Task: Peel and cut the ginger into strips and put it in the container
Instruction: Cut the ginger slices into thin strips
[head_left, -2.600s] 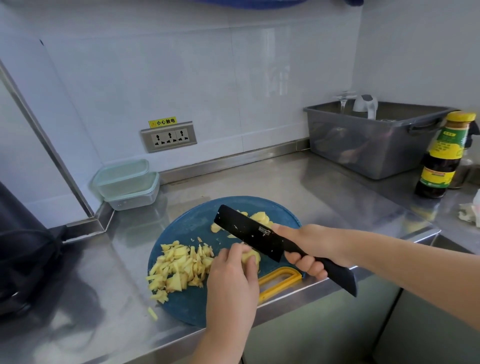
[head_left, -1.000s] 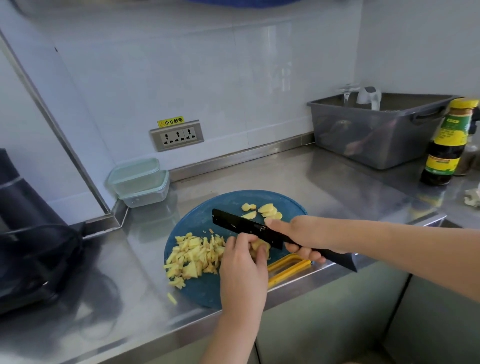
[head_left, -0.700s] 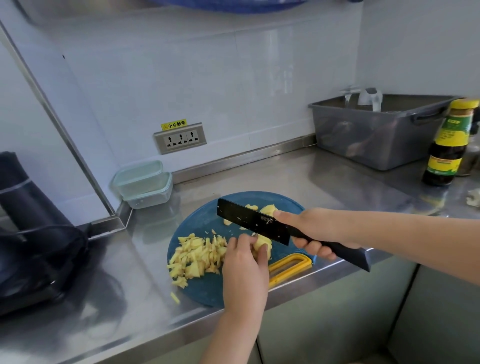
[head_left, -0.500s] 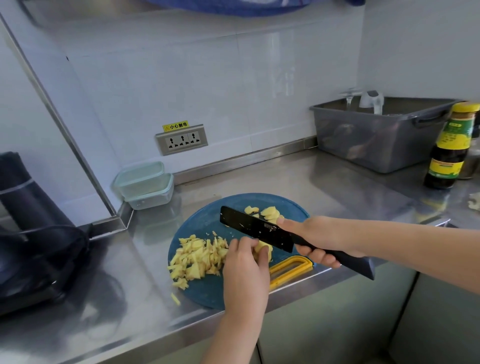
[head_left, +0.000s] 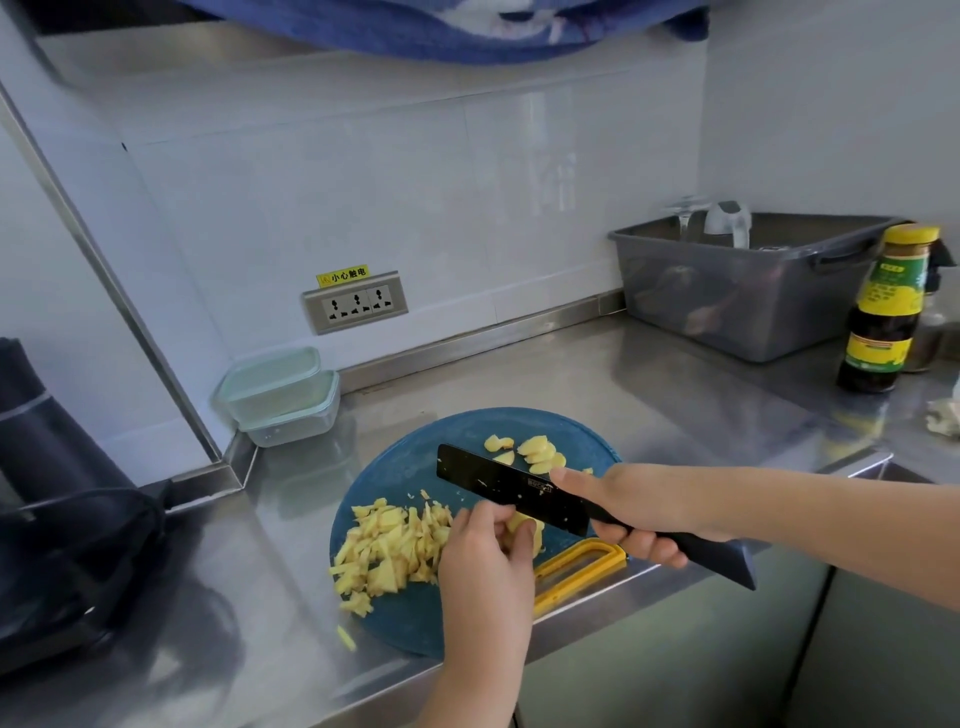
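A round blue cutting board (head_left: 400, 473) lies at the counter's front edge. On its left sits a pile of cut ginger strips (head_left: 392, 548). Several peeled ginger slices (head_left: 537, 452) lie at the board's far side. My left hand (head_left: 485, 566) pinches a small stack of ginger slices (head_left: 527, 527) against the board. My right hand (head_left: 636, 506) grips the handle of a black knife (head_left: 498, 486), forefinger along the blade's side. The blade hangs just above the held ginger. Two stacked clear containers (head_left: 280, 395) with pale green lids stand in the back left corner.
A yellow peeler (head_left: 579, 569) lies at the board's front right. A grey tub (head_left: 748, 291) with glassware stands at the back right, a dark sauce bottle (head_left: 883, 312) beside it. A black bag (head_left: 67, 545) fills the left. One ginger strip (head_left: 345, 638) lies on the steel counter.
The knife has gone down onto the held ginger and come up again over the last second. My left hand has stayed on the ginger stack. The camera view has shifted slightly.
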